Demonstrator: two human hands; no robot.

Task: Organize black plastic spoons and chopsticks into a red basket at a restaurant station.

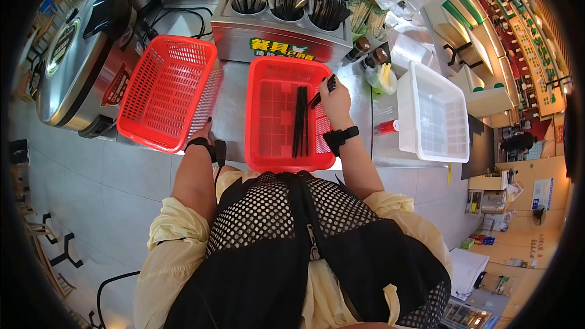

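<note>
The person stands up against a steel worktop [233, 109], and both forearms reach out over it. The right hand [334, 100] is closed around the held chopsticks [323, 91], black sticks pinched between fingers and thumb. They slant down to the left over the far right corner of the middle red basket [268, 146]. How many sticks are in that grip is hard to tell from here, perhaps two or three.

Inside the same basket, the loose chopsticks [300, 120] lie together on its slotted floor. They also are black, and they run from the far side to the near side just left of the hand. A black wrist strap [340, 137] sits behind the right hand.

The left hand [206, 129] is at the near right corner of the left red basket [164, 91], and most of it is hidden by the basket's edge. I cannot tell whether its fingers are curled or spread, or whether they grip the rim.

Behind the baskets is a steel cutlery holder [280, 45] with a green and yellow label, and its wells are full of spoons [286, 0]. A large rice cooker [79, 61] stands at the far left. To the right, a white tub [432, 116] rests on the worktop, with a small red-capped item [388, 126] just beside it.
</note>
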